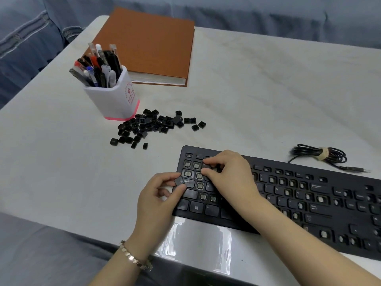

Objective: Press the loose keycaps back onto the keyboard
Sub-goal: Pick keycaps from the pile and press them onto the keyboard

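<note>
At the left end of the keyboard (268, 163), both hands are at work. The left hand (158, 201) pinches one keycap (179, 180) between thumb and forefinger, fingers (169, 177) narrow around it, just above the keyboard's left column. The right hand (226, 172) is curled over the upper rows, with its fingers (214, 161) down on a key there. Cannot tell whether they pinch a cap or only press.

Progress, judged: early to middle. Some caps are seated (bottom row, several letters, right-hand blocks). Many bare sockets show across the keyboard, thickest at its left end. The pile (152, 124) of loose caps beyond the keyboard's far-left corner is large, so most of the work is left.

Room: the bench (268, 89) is open beyond the keyboard's far edge, except for a coiled cable (321, 154) near its right half. The reach from keyboard to pile is unobstructed. A pen cup (113, 100) touches the pile's far side and could be knocked. A book (148, 46) lies well beyond the cup. The keyboard's near edge sits close to the bench's near edge, over a clear bag (198, 244). Its right end runs out of view. A dropped cap here could go off the edge.
</note>
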`<state>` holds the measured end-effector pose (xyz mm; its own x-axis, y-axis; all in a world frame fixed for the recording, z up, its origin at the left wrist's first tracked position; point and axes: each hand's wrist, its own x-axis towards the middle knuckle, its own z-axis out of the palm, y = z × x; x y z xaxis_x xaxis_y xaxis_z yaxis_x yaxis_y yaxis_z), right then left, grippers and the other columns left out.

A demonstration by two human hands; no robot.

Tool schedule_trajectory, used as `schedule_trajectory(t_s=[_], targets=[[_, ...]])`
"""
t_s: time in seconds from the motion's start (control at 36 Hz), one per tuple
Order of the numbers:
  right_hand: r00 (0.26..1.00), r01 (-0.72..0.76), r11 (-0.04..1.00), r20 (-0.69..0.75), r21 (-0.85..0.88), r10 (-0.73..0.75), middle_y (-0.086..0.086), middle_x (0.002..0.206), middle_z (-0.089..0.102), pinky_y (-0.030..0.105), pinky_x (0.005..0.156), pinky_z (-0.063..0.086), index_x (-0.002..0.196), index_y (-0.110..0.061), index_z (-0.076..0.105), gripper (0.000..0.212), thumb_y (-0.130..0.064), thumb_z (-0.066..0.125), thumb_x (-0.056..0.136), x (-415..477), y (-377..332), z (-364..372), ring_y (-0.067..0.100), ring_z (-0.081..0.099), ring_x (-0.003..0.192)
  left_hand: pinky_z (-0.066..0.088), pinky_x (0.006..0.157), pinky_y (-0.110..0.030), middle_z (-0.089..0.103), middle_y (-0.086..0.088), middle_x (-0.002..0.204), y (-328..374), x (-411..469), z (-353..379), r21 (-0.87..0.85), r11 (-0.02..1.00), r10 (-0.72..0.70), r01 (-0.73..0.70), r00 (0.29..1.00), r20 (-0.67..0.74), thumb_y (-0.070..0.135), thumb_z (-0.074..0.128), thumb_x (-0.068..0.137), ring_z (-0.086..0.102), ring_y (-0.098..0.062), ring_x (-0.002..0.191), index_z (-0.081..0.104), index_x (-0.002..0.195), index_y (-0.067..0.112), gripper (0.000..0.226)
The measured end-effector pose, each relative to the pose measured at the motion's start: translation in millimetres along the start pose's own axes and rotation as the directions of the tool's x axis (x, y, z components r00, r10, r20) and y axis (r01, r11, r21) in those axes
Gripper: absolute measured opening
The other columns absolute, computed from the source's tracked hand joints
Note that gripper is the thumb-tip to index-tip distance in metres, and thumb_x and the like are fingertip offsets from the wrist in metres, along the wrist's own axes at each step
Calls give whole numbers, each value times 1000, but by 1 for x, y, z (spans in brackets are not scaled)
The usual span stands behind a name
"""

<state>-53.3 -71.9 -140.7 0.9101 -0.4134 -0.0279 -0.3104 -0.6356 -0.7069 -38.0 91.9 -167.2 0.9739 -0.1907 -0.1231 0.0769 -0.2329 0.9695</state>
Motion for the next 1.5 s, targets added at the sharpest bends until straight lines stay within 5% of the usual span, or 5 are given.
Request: schedule_trajectory(t_s=[0.28, 0.47, 0.78, 1.0, 1.5], targets=[[912, 318, 787, -57, -529, -407, 12, 79, 62, 29, 55, 44, 92, -7, 72, 32, -17, 82, 63, -29, 4, 5, 28, 58, 65, 47, 64, -12, 64, 10, 76, 2, 1, -1, 10, 1000, -6, 6, 1000, -8, 10, 74, 74, 51, -4, 61, 68, 85, 32, 25], [925, 301, 772, -27, -560, -380, 9, 88, 64, 29, 63, 45, 96, -14, 71, 25, -29, 61, 80, -31, 3, 5, 26, 61, 74, 46, 63, -8, 66, 14, 72, 9, 2, 0, -41, 998, -44, 43, 999, -11, 5, 72, 75, 57, 1, 62, 70, 86, 28, 25], [968, 250, 961, 41, -120, -246, 1, 111, 52, 28, 98, 32, 118, -16, 62, 30, -20, 55, 89, -48, 9, -24, 16, 42, 109, 51, 61, -15, 70, 3, 86, 47, 6, -7, -242, 968, -33, 68, 989, 144, -4, 64, 77, 63, -11, 65, 75, 85, 32, 38], [985, 168, 984, 29, -49, -167, -8, 96, 56, -3, 86, 24, 107, -17, 68, 24, -11, 61, 85, -55, 43, -88, 2, 49, 92, 48, 56, -11, 73, 3, 79, 66, 3, 32, -109, 978, -138, 178, 944, 300, 2, 69, 76, 66, -3, 69, 69, 85, 18, 18], [956, 279, 952, 54, 129, -287, -6, 80, 61, 14, 68, 46, 105, -21, 70, 32, -8, 72, 75, -70, 55, -95, 5, 56, 77, 47, 55, -13, 72, -3, 70, 85, -12, 81, 82, 987, -160, 139, 812, 561, 3, 72, 75, 64, -6, 65, 68, 82, 13, 12]])
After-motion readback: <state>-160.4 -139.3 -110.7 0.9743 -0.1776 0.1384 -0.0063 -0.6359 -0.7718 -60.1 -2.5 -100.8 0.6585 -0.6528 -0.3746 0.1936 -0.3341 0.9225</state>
